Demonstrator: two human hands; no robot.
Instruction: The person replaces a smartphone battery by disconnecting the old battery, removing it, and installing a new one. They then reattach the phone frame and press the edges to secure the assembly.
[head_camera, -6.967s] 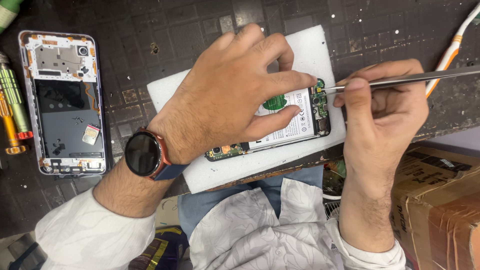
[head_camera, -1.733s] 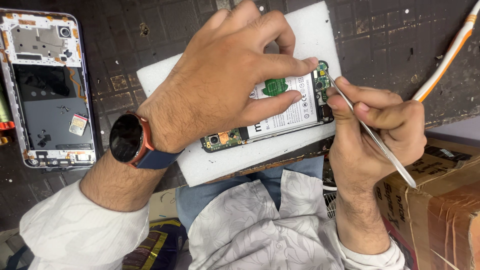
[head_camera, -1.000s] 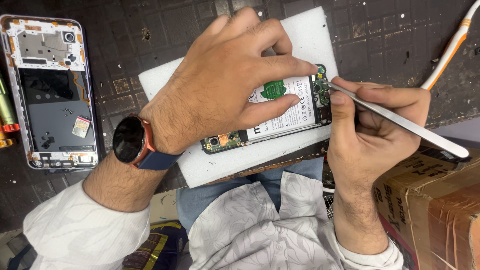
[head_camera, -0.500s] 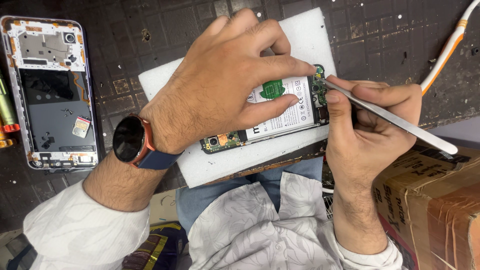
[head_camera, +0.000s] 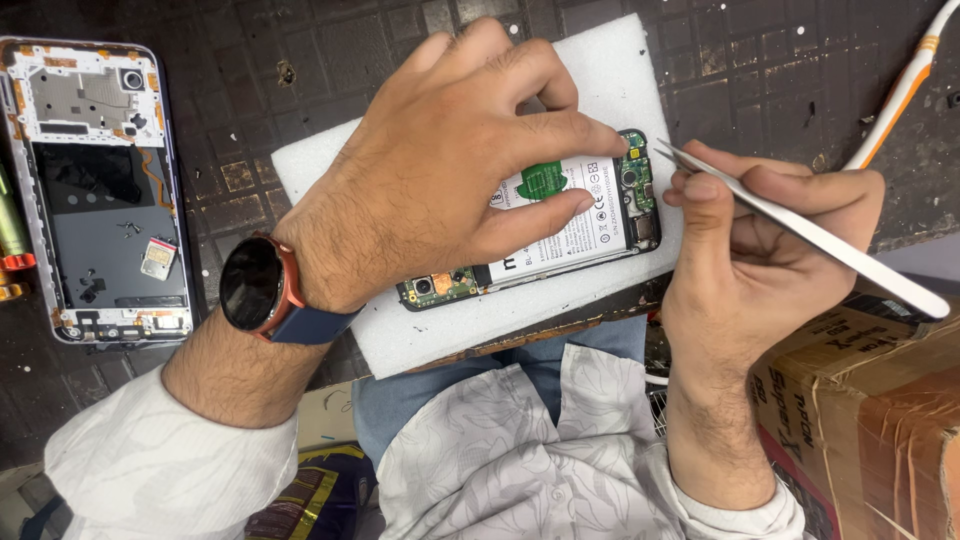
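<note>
An opened phone (head_camera: 590, 215) with a white battery and green circuit boards lies on a white foam pad (head_camera: 610, 85). My left hand (head_camera: 440, 170) presses down on it, fingers spread over the battery and upper edge; a dark round watch sits on that wrist. My right hand (head_camera: 760, 250) grips silver metal tweezers (head_camera: 800, 230), whose tips sit just off the phone's right end, beside the green board there.
A separate phone frame (head_camera: 100, 190) with loose small parts lies at the left on the dark gridded mat (head_camera: 760, 70). An orange-and-white tool (head_camera: 900, 90) rests at the upper right. A brown cardboard box (head_camera: 880, 410) stands at the lower right. Coloured tool handles (head_camera: 12, 250) poke in at the left edge.
The tweezers have swung from pointing down toward the box to lying flatter, and their tips have drawn slightly back from the phone's right end. My left hand has stayed on the phone.
</note>
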